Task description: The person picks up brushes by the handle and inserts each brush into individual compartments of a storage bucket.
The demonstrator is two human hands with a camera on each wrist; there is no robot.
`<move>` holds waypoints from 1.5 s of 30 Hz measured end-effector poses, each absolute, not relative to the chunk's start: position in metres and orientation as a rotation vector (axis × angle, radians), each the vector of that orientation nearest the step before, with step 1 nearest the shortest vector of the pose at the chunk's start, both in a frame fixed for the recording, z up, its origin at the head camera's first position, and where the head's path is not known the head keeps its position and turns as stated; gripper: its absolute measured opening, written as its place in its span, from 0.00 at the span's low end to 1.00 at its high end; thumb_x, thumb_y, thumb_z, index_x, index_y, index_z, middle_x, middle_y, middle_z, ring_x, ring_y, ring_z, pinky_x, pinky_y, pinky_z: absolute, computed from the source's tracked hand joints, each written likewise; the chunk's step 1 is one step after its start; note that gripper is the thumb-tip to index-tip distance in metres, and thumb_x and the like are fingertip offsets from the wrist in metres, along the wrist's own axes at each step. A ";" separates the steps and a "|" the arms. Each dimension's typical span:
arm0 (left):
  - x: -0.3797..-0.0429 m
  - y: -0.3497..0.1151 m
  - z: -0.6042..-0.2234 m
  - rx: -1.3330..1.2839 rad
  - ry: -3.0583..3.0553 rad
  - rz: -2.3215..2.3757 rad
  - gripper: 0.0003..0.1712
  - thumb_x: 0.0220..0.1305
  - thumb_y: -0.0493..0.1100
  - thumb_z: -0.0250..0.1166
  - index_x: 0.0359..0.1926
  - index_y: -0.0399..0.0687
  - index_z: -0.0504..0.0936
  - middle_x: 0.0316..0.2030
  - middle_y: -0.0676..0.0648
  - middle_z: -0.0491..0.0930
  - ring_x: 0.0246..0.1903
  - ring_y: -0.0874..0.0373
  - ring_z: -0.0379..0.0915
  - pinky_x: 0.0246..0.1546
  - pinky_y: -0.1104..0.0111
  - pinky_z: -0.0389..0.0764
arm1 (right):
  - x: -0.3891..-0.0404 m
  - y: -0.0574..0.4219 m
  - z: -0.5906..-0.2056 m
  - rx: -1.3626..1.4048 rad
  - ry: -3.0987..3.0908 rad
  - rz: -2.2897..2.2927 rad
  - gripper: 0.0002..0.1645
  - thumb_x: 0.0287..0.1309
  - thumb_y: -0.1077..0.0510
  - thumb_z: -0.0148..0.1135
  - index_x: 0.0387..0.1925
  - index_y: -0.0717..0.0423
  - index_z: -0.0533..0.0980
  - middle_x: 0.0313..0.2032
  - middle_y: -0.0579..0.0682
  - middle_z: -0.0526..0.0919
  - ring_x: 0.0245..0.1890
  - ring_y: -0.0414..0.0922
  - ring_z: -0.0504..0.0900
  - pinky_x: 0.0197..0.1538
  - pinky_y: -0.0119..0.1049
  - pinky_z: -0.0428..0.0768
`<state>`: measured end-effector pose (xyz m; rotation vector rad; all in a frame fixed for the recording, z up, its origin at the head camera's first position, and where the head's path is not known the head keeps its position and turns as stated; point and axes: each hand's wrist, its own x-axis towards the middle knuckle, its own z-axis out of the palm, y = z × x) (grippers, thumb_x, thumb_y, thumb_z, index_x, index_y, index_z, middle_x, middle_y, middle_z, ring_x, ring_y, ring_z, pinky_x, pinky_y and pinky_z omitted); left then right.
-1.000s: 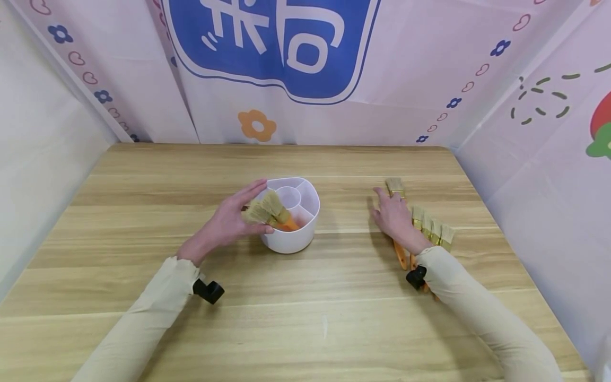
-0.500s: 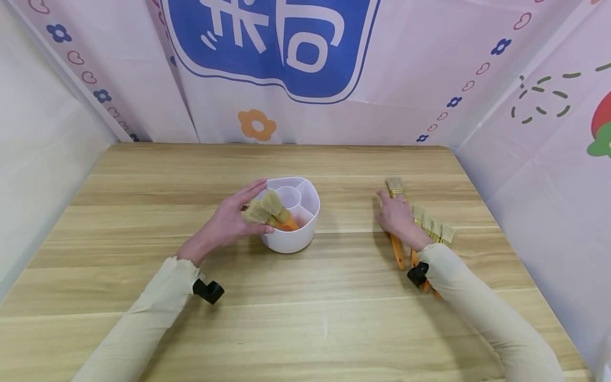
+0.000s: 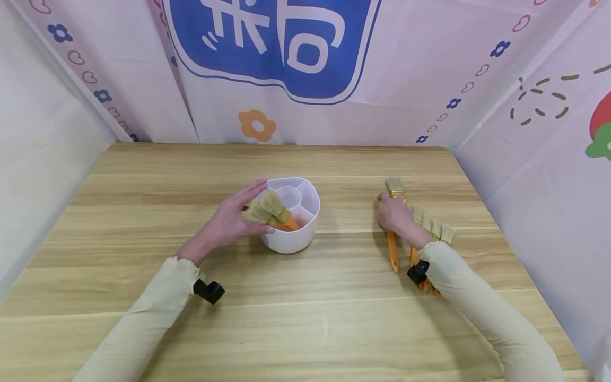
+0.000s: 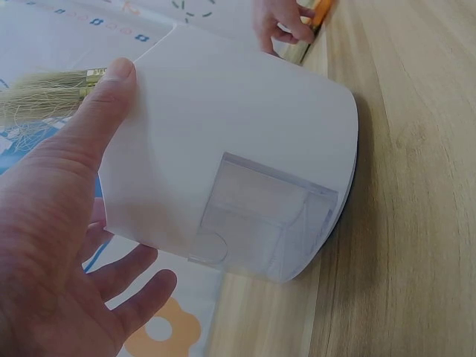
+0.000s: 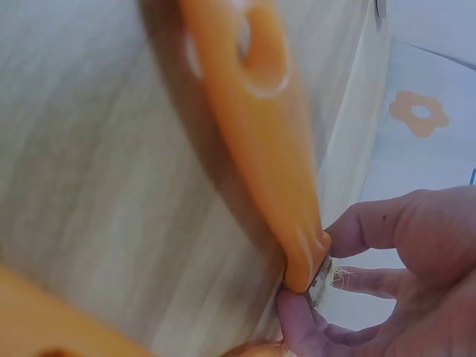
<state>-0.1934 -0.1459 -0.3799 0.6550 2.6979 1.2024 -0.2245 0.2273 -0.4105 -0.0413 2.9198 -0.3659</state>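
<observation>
My left hand [image 3: 234, 217] holds the left side of a white divided container [image 3: 288, 241], its thumb near the rim and its fingers around the far side. Orange-handled paintbrushes [image 3: 274, 207] lean in the container's front left compartment, bristles up. In the left wrist view a translucent drawer [image 4: 260, 216] shows low in the container's wall. On the right, my right hand [image 3: 398, 218] pinches a paintbrush [image 3: 393, 253] between thumb and fingers. The right wrist view shows the grip where the orange handle [image 5: 268, 149] meets the metal band; the bristles are mostly hidden there.
Several more paintbrushes [image 3: 433, 225] lie side by side on the wooden table [image 3: 305, 329], partly under my right wrist. Printed cloth walls [image 3: 396, 69] enclose the table at the back and both sides.
My right hand has moved slightly right and its fingers have closed on the paintbrush. The brush's handle end has swung left. My left hand and the container have stayed put.
</observation>
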 end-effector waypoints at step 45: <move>-0.196 -0.166 -0.393 0.658 2.494 1.487 0.29 0.65 0.39 0.58 0.64 0.32 0.64 0.62 0.32 0.67 0.63 0.39 0.64 0.63 0.50 0.68 | -0.223 0.225 -0.412 -0.093 2.896 -0.400 0.31 0.55 0.61 0.54 0.61 0.64 0.63 0.45 0.66 0.80 0.47 0.60 0.72 0.30 0.40 0.72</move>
